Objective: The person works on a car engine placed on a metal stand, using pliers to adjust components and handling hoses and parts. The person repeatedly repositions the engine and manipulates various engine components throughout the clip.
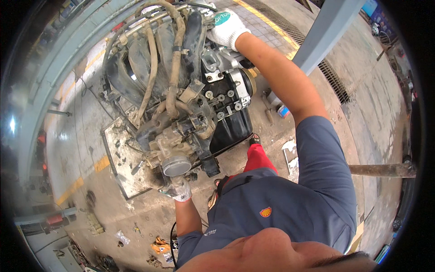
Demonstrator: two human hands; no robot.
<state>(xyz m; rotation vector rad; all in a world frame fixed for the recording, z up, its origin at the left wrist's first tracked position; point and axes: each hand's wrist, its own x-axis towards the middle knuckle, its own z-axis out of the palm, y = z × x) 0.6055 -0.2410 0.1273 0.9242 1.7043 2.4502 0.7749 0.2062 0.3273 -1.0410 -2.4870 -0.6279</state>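
A dirty car engine (229, 124) fills the upper middle, its black lower case facing me. A dusty dark intake manifold (165, 56) with several curved runners lies over its left side. At the manifold's near end sits a metal throttle body (177, 167) with a round mouth. My left hand (180, 188), in a white glove, is closed on the throttle body from below; part of its fingers is hidden. My right hand (228, 30), gloved in white with a green patch, grips the manifold's far right edge, its fingertips out of sight. Brown hoses (176, 63) run across the runners.
A grey post (327, 36) rises at the right, near a floor grate (334, 81). Under the engine's left side lies a stained white board (122, 156). A blue frame (50, 68) curves along the left. An orange item (160, 245) lies on the floor.
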